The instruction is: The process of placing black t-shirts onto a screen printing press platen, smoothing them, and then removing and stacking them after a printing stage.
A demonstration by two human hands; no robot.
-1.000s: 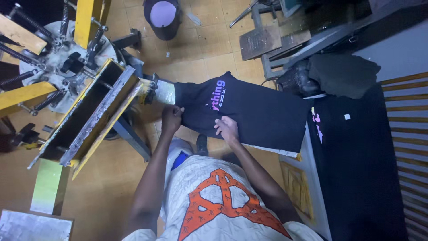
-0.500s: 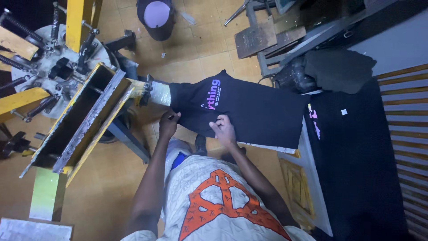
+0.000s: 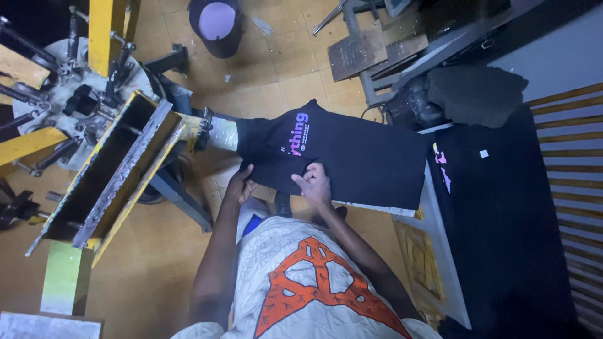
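Working at the platen (image 3: 225, 133) of the screen-printing press, we have the black T-shirt (image 3: 352, 154) spread flat over it, purple print up, so the cloth lies taut. Our left hand (image 3: 240, 183) curls its fingers over the shirt's near edge beside the platen, pinching the hem. Our right hand (image 3: 314, 181) rests on the cloth, fingers loosely together, pressing. The hinged screen frame (image 3: 113, 172) stands raised left of the platen, leaving the shirt free.
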